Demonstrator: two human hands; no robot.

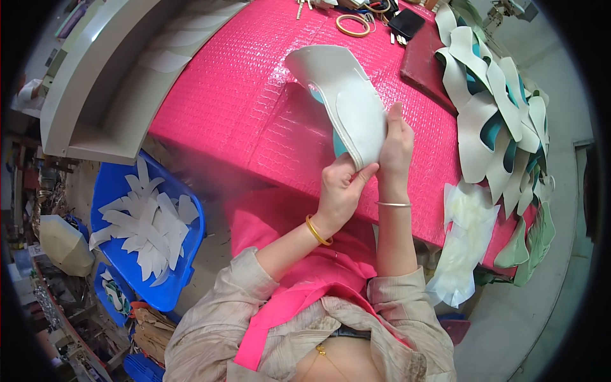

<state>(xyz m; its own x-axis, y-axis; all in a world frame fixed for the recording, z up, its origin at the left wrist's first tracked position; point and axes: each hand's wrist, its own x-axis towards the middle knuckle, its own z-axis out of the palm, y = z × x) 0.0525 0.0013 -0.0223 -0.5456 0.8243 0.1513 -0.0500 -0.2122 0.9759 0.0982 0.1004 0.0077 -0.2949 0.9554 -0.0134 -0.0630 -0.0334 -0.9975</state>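
Note:
Above the pink-covered table [248, 114] I hold a white shoe upper [359, 102] with a stitched edge and a teal lining that shows through its opening. My left hand [339, 190] pinches its near end between thumb and fingers. Against its right side lies my right hand [397, 149], closed on the edge with the thumb pointing up; the fingers behind the piece are hidden. The upper's wide end points away from me, toward the far left.
Many similar white uppers with teal lining [477, 130] are piled at the right. Beside them lie a dark red board [428, 63] and a plastic-wrapped bundle [468, 235]. Tape rolls [352, 25] and a black phone-like object [407, 23] sit at the back. White strips [149, 223] fill a blue bin [168, 294]; a grey machine housing [95, 70] stands left.

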